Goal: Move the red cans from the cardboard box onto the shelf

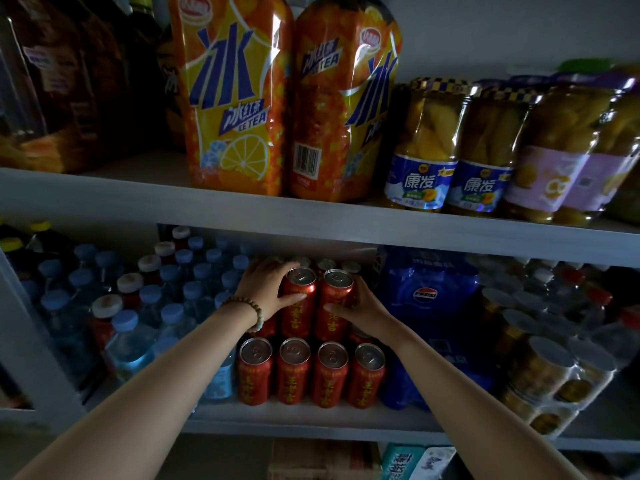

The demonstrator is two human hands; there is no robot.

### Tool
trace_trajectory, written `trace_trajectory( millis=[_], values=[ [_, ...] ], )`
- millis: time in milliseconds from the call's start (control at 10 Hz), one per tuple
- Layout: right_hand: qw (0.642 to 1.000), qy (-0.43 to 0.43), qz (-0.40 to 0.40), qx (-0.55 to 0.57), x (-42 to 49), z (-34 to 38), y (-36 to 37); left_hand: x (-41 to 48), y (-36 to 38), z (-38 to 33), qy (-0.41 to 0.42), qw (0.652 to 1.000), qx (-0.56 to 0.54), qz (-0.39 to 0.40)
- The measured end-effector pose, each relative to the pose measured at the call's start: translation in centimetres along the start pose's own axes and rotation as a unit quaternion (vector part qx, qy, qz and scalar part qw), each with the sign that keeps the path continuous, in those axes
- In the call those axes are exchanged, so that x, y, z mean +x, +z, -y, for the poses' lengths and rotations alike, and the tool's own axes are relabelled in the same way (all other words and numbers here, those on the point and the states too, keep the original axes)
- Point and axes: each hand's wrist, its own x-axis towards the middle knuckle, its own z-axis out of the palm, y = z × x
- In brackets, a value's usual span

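Forearms before crowded grey shelf [311, 419]

single head view, close to the shelf [311, 415], facing forward and slightly down, edges perhaps distorted

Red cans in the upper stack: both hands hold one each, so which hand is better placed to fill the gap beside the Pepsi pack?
Probably the right hand: it holds the right-hand can nearest the Pepsi pack. The left hand is on the far side.
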Motion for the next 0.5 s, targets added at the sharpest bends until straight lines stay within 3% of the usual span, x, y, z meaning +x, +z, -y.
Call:
trace_trajectory(
  millis=[300, 500],
  values=[
    [0.999, 0.001, -0.047, 0.017, -1.6, -0.7, 0.8, -0.7, -0.6, -0.7, -0.013, 1.000, 0.003, -0.006],
    [0.988, -0.028, -0.149, 0.005, -3.4, -0.1, 0.5, -2.0, -1.4, -0.9, -0.002, 0.999, -0.006, -0.047]
  ],
)
